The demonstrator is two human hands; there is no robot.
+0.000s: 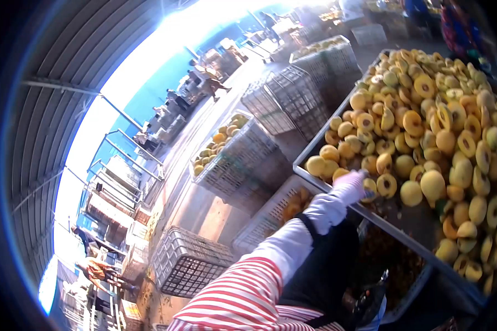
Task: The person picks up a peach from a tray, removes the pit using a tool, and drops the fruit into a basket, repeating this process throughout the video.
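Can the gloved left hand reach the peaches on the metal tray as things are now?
Probably yes. The left hand, in a white glove, is already at the near edge of the metal tray, beside the closest peaches, and nothing lies between them.

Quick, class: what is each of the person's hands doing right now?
Left hand: gloved in white, reaching onto the tray among the yellow fruit halves; grip cannot be told.
Right hand: not in view.

The person wears a red-and-white striped sleeve (243, 295), a white oversleeve (292, 243), a white glove (350, 187) and a dark apron (326, 265).
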